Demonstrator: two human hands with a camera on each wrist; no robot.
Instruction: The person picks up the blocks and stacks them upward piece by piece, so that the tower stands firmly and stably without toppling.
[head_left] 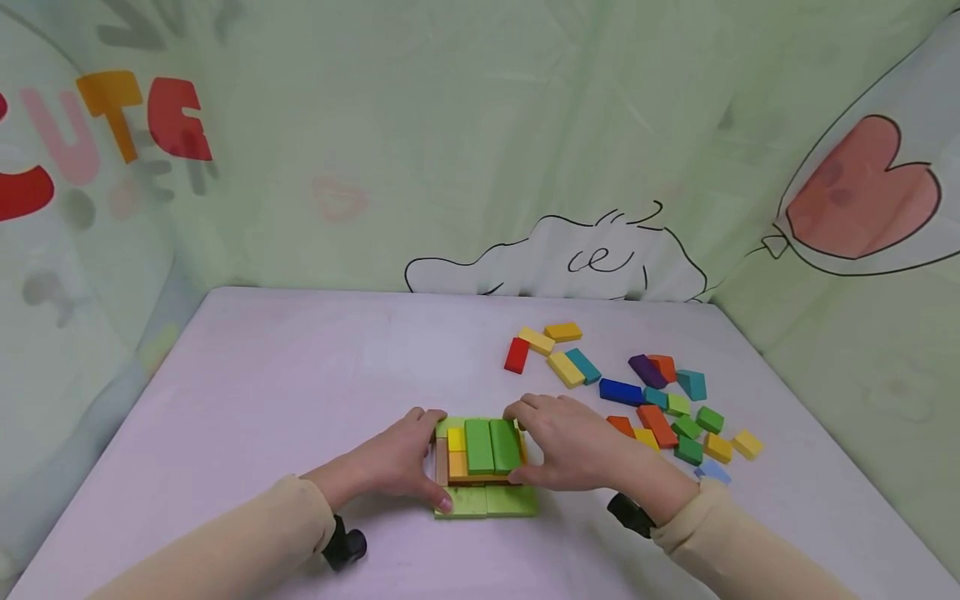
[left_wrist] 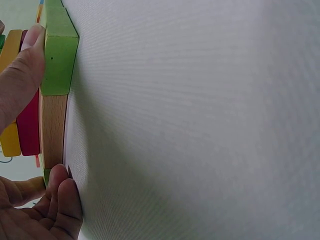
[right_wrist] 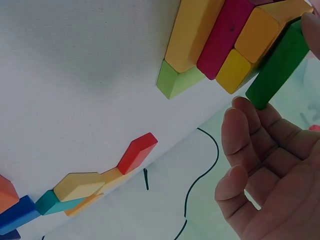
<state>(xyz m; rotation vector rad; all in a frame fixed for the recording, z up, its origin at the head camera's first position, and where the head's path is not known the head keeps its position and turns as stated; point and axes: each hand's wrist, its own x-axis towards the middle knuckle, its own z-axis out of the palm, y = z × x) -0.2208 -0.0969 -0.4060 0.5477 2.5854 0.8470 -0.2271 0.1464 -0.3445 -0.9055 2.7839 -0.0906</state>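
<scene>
Green block (head_left: 507,446), the right-hand one of two lying side by side on top of a small stack of blocks (head_left: 457,465), is pinched at its ends in the right hand (head_left: 566,442), with the thumb set at its near end and the fingertips at its far end. Its twin, a second green block (head_left: 479,447), is left unheld just beside it. At the left side, the base of the stack is clasped between the thumb and fingers of the left hand (head_left: 397,458): the thumb is laid on the nearer light green block (head_left: 461,502), and the fingers are curled at the far left corner. Between those two points a plain wooden block (left_wrist: 54,127) is shown along the side, and above it a crimson block (left_wrist: 30,125) is seen. On the upper layers, a yellow block (head_left: 457,439) is partly covered by the green pair. Beige sleeves (head_left: 255,533) are worn on both arms, with a black wrist camera (head_left: 345,546) fixed below each cuff. Farther right on the pale table (head_left: 337,358), loose blocks are scattered, among them a red block (head_left: 516,355), a dark blue block (head_left: 621,392) and a purple block (head_left: 647,371). Behind, the table is enclosed by a pale green cloth (head_left: 375,125), on which a balloon with a red heart (head_left: 862,187) is printed.
</scene>
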